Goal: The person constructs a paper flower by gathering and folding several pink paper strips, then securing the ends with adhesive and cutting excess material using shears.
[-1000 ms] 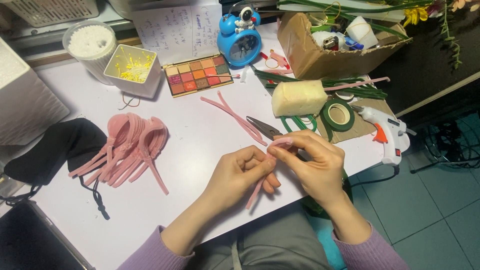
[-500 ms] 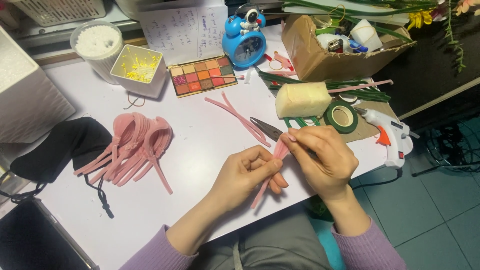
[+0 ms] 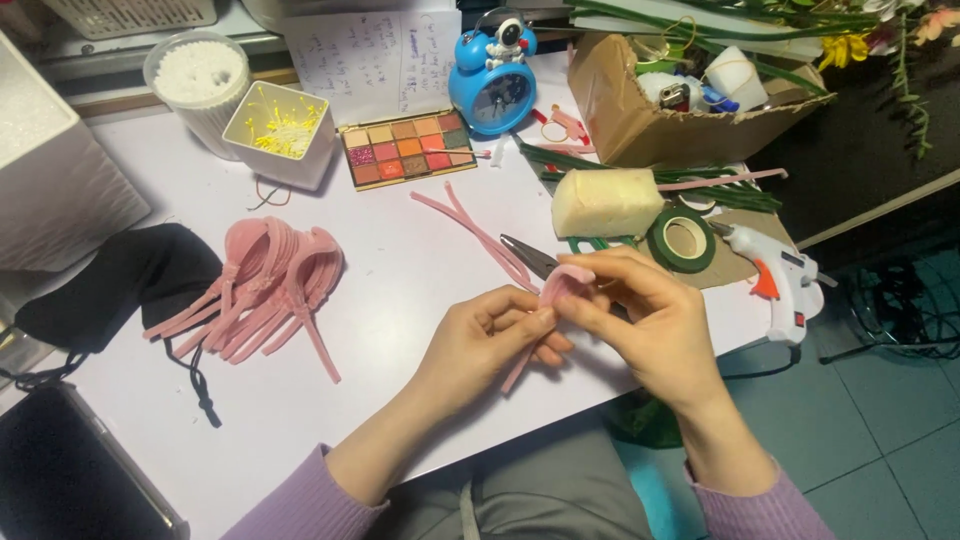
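Your left hand (image 3: 490,345) and right hand (image 3: 645,325) meet just above the near edge of the white worktop (image 3: 400,260), both closed on one fuzzy pink pipe-cleaner stem (image 3: 558,290). Your left grip pinches the stem where it bends, seemingly to anchor it, and its loose tail hangs down below your palm. Your right grip has its fingertips pressed on the curled loop at the top, which looks like the way to shape a petal without letting the twist slip.

Just behind your fingers lies a pair of dark metal pliers (image 3: 528,256), tips toward the left, beside two loose pink stems (image 3: 470,225) lying straight on the worktop. To your left, well apart, sits a heap of finished pink looped petals (image 3: 265,280), next to a black drawstring pouch (image 3: 120,280).

To your right are a roll of green floral tape (image 3: 682,239), a pale yellow foam block (image 3: 606,201) and a white hot-glue gun (image 3: 775,270) at the edge.

Farther back stand an open eyeshadow palette (image 3: 405,148), a small white box of yellow stamens (image 3: 280,130), a blue alarm clock (image 3: 492,88) and a brown cardboard box (image 3: 640,110) of supplies.
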